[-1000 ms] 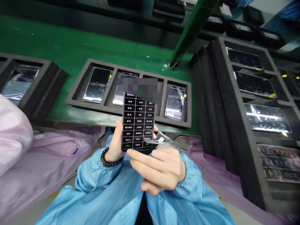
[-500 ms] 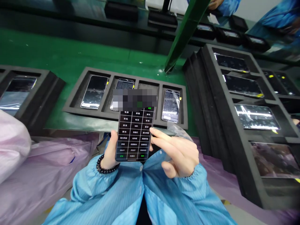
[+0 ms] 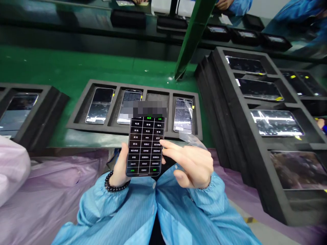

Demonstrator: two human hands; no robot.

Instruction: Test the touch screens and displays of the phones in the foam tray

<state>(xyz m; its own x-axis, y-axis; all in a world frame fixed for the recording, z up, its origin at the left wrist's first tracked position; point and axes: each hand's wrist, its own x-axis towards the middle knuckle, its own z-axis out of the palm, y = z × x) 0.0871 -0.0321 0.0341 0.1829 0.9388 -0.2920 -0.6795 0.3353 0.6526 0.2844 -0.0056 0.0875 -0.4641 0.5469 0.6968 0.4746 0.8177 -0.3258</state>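
Observation:
My left hand grips a smartphone upright from behind, thumb on its left edge. The lit screen shows a dark grid of test buttons. My right hand is at the phone's right edge with the index finger stretched onto the screen. A crumpled clear plastic film is tucked among the fingers of that hand. Both arms wear blue sleeves, and a black bead bracelet circles the left wrist.
A black foam tray with three phones lies ahead on the green conveyor belt. Another tray sits at the left. Stacked trays of phones stand at the right. A green post slants upward. Pink plastic sheeting covers the near edge.
My right hand rose from below the phone to its right side, its index finger now on the screen. The film went up with it. The phone stayed in my left hand.

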